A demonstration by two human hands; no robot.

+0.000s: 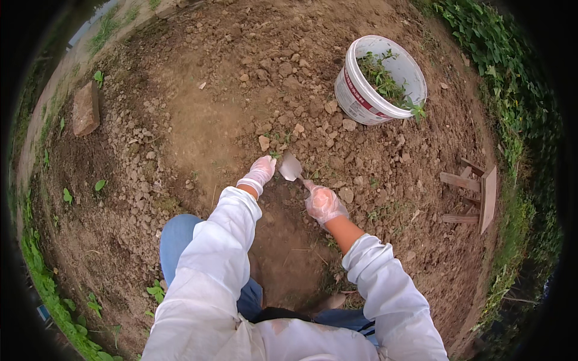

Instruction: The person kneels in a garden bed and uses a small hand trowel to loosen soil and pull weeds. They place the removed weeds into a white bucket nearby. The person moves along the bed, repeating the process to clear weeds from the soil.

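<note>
My right hand [324, 205], in a clear plastic glove, grips the handle of a garden trowel [290, 167]. The trowel's metal blade points away from me and rests at the loose brown soil. Just left of the blade is my left hand [262, 173], gloved the same way, its fingers closed at a small green weed [274, 154]. Part of that weed is hidden behind the fingers. More small weeds [284, 136] grow among the clods beyond the blade.
A white plastic bucket [361, 101] holding pulled weeds [381, 76] stands at the upper right. A wooden stool [487, 198] lies on its side at the right. At the left are a brick [86, 109] and several seedlings [67, 196]. Leafy vines [501, 58] border the right side.
</note>
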